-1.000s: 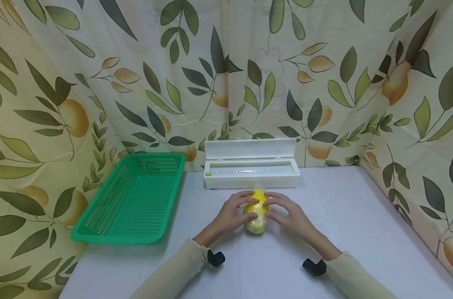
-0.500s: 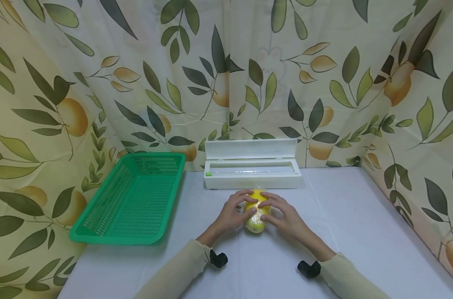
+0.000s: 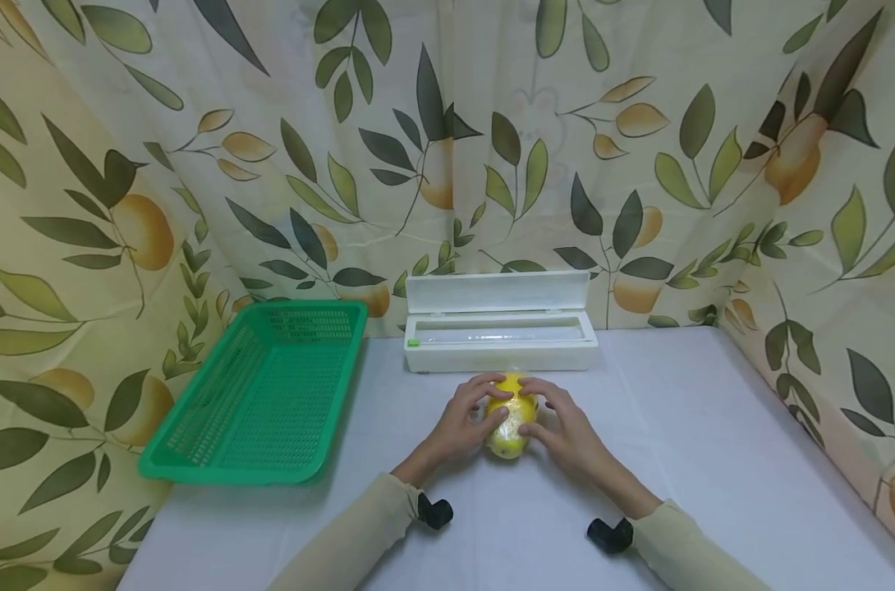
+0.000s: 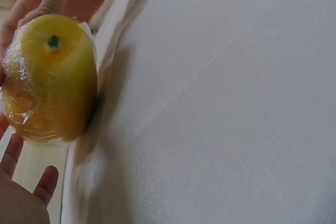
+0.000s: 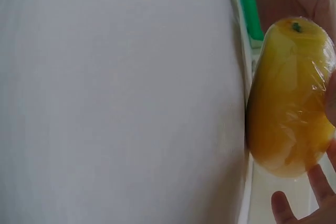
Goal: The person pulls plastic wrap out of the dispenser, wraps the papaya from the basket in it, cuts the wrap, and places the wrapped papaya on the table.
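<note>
A yellow mango (image 3: 508, 443) wrapped in clear cling film lies on the white-covered table, between the two hands. My left hand (image 3: 456, 423) holds its left side, with curved fingers on the far part and the thumb on the near part. From the other side my right hand (image 3: 571, 427) grips it in a similar way. Both wrist views show the wrinkled, shiny film over the mango (image 4: 52, 87) and a small green spot at one end. The fingers partly cover the fruit.
Behind the hands stands a white cling film dispenser (image 3: 499, 359), its lid raised and a small green slider at its left. A green plastic basket (image 3: 233, 472) sits on the left of the table (image 3: 713, 460). Leaf-patterned curtains (image 3: 492, 164) enclose the back and sides.
My right hand has come in slightly to the left, and its thumb now lies against the mango. My left hand and the mango stay almost in place.
</note>
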### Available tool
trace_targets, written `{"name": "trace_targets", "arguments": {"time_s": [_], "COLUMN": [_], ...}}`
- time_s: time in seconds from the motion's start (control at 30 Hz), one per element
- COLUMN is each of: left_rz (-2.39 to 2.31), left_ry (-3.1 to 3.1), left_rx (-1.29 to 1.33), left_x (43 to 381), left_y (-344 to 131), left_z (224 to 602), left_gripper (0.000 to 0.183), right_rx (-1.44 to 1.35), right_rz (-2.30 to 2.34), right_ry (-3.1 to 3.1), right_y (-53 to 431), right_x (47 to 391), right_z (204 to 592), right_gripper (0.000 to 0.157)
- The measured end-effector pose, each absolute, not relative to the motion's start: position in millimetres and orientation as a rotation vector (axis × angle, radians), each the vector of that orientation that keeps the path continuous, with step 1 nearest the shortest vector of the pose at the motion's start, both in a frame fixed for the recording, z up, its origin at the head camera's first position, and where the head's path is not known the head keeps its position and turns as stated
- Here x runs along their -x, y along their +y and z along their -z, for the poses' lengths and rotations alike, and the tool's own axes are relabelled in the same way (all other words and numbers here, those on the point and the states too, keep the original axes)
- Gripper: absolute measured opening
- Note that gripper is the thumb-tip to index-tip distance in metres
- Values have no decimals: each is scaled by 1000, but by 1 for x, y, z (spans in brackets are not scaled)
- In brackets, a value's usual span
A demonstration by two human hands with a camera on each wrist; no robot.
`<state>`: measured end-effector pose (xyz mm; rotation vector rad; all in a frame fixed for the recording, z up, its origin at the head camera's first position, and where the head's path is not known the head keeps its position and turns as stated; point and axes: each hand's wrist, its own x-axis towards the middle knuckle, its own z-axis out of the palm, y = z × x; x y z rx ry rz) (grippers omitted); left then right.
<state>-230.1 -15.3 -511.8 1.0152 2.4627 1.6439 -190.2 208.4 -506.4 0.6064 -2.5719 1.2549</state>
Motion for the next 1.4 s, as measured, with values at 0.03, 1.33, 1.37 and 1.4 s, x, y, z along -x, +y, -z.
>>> {"name": "trace_targets", "arguments": {"time_s": [0.03,1.33,1.37,1.4], "left_rz": [-1642,-1152,-1111,-1069], "left_ry": [2462,2930,2947,2958], "left_rx": [-1015,-944,-905,-879], "left_x": [230,223,222,221], "left_y": [-16,-5,-5,-4], "left_z": [511,478,476,473], "left_gripper": [25,46,48,48], "right_rx": [-614,-576,-559,-543], "right_rz": [-1242,-1006,-1005,-1003], "right_ry": [-2570,-2624,-2626,-2631], "right_y": [208,228,229,231], "right_x": [191,195,195,196], "right_z": [505,461,459,457], "right_gripper": [54,53,50,48]}}
